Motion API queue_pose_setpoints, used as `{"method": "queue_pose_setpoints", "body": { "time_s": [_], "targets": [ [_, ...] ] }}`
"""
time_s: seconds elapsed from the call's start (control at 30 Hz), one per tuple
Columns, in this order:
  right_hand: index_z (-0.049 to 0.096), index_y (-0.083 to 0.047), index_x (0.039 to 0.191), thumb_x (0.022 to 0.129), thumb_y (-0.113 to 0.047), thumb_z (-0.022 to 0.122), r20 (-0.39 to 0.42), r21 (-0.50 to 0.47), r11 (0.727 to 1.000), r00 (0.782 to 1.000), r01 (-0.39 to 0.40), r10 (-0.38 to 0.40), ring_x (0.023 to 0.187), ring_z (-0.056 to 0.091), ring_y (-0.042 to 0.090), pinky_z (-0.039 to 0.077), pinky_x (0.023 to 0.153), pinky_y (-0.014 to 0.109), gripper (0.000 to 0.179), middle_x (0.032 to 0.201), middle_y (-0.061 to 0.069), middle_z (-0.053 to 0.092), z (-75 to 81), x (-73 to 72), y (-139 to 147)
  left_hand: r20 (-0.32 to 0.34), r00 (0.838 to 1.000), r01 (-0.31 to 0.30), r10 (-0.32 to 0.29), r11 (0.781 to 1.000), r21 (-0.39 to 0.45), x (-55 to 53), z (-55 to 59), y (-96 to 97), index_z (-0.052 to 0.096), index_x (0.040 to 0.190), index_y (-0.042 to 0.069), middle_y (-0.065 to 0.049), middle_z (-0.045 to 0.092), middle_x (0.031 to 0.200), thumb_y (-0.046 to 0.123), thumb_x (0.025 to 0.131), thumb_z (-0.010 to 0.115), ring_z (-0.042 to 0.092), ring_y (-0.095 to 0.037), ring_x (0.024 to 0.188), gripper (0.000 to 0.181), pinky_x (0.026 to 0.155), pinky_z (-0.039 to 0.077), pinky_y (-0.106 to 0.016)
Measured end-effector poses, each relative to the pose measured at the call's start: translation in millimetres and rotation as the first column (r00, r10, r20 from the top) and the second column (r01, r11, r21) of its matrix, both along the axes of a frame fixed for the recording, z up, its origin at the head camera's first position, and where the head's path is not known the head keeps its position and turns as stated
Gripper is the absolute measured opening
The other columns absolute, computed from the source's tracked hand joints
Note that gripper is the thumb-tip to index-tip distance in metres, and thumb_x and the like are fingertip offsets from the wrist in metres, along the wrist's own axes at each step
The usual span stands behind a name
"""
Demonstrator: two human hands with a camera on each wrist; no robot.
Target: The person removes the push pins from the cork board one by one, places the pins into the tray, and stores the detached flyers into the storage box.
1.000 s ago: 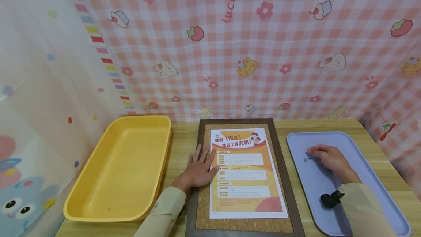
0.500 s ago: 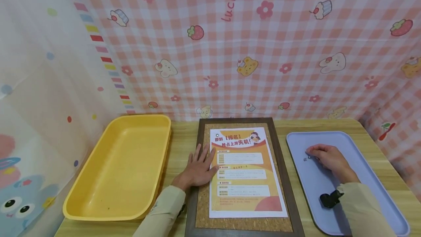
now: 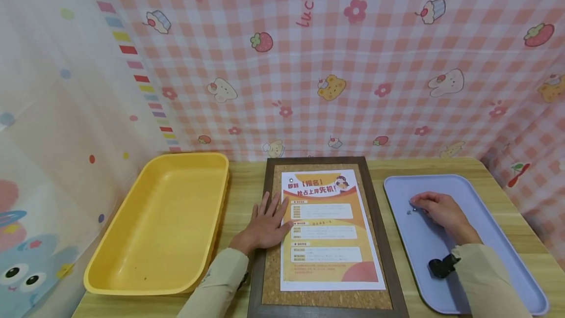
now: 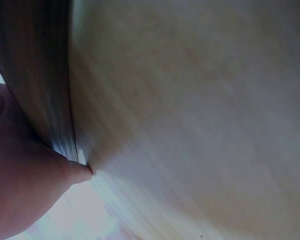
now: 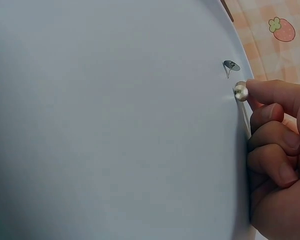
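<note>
My left hand [image 3: 266,225] lies with fingers spread on the left side of a framed cork board [image 3: 353,301] and a printed poster [image 3: 331,278]. In the left wrist view, part of the left hand [image 4: 30,185] rests over the dark wooden frame [image 4: 37,60]. A silver thumbtack [image 3: 291,180] shows at the poster's upper left corner. Over the lilac tray [image 3: 450,188], my right hand [image 3: 446,215] has its fingers curled, the fingertips at a silver thumbtack [image 5: 241,92]. Another thumbtack [image 5: 232,65] lies beside it on the tray, pin showing.
A deep yellow tray [image 3: 154,229] stands on the wooden table [image 3: 244,175] left of the board. Behind the table hangs a pink checked cloth [image 3: 282,77], with a pale printed cloth [image 3: 53,126] on the left. A black wrist camera [image 3: 443,266] hangs under my right sleeve.
Both hands have stayed nearly still, the left on the board and the right at the thumbtacks. The head view has shifted very slightly.
</note>
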State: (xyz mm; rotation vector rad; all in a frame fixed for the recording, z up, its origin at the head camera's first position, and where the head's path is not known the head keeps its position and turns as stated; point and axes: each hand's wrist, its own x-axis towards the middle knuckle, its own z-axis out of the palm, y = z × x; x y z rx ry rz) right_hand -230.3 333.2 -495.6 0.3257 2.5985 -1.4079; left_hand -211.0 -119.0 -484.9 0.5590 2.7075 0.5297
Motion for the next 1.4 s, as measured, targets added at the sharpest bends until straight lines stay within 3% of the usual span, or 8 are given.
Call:
{"method": "queue_pose_setpoints", "body": {
  "time_s": [0.4, 0.63, 0.97, 1.17, 1.4],
  "targets": [
    [0.070, 0.001, 0.112, 0.097, -0.035, 0.064, -0.007, -0.022, 1.000, 1.000, 0.006, -0.006, 0.071, 0.049, 0.007, 0.042, 0.061, 0.026, 0.039, 0.079, -0.018, 0.061, 0.4, 4.4, -1, 0.008, 1.000, 0.004, -0.004, 1.000, 0.002, 1.5, 0.8, -0.2, 0.009, 0.161, 0.015, -0.009, -0.006, 0.167, 0.044, 0.107, 0.032, -0.014, -0.035, 0.151, 0.066, 0.118, -0.002, -0.063],
    [0.067, 0.003, 0.118, 0.097, -0.038, 0.063, -0.011, 0.017, 1.000, 1.000, -0.002, 0.002, 0.074, 0.050, 0.008, 0.042, 0.062, 0.027, 0.046, 0.083, -0.014, 0.061, 0.7, 3.0, -2, 0.004, 1.000, 0.005, -0.005, 1.000, 0.004, 0.9, 0.8, -0.8, 0.009, 0.161, 0.015, -0.011, -0.005, 0.167, 0.043, 0.107, 0.033, -0.015, -0.036, 0.151, 0.066, 0.118, -0.003, -0.063],
    [0.068, 0.001, 0.116, 0.097, -0.036, 0.062, -0.002, 0.016, 0.999, 1.000, 0.032, -0.031, 0.075, 0.051, 0.008, 0.043, 0.062, 0.027, 0.041, 0.083, -0.014, 0.061, 4.0, 0.1, -5, 0.001, 1.000, -0.002, 0.002, 1.000, 0.022, -2.7, -5.2, -2.0, 0.006, 0.161, 0.016, -0.010, -0.008, 0.167, 0.044, 0.107, 0.032, -0.019, -0.034, 0.150, 0.067, 0.117, -0.007, -0.062],
    [0.066, 0.003, 0.117, 0.098, -0.029, 0.060, -0.016, 0.003, 0.999, 0.999, 0.038, -0.038, 0.066, 0.049, 0.007, 0.042, 0.056, 0.027, 0.038, 0.075, -0.011, 0.056, 9.7, -0.4, -6, 0.011, 1.000, 0.007, -0.008, 1.000, 0.022, -2.4, -4.8, -1.7, 0.004, 0.161, 0.016, -0.010, -0.009, 0.167, 0.043, 0.107, 0.032, -0.020, -0.033, 0.150, 0.067, 0.117, -0.007, -0.062],
    [0.066, 0.001, 0.120, 0.100, -0.039, 0.056, -0.081, 0.083, 0.996, 0.997, 0.020, -0.014, 0.077, 0.051, 0.008, 0.043, 0.063, 0.025, 0.045, 0.088, -0.004, 0.062, 22.6, -7.5, -21, 0.010, 1.000, 0.004, -0.004, 1.000, 0.027, -1.3, -2.4, -1.8, 0.006, 0.161, 0.015, -0.010, -0.007, 0.167, 0.041, 0.107, 0.032, -0.018, -0.034, 0.151, 0.066, 0.118, -0.006, -0.062]
  ]
}}
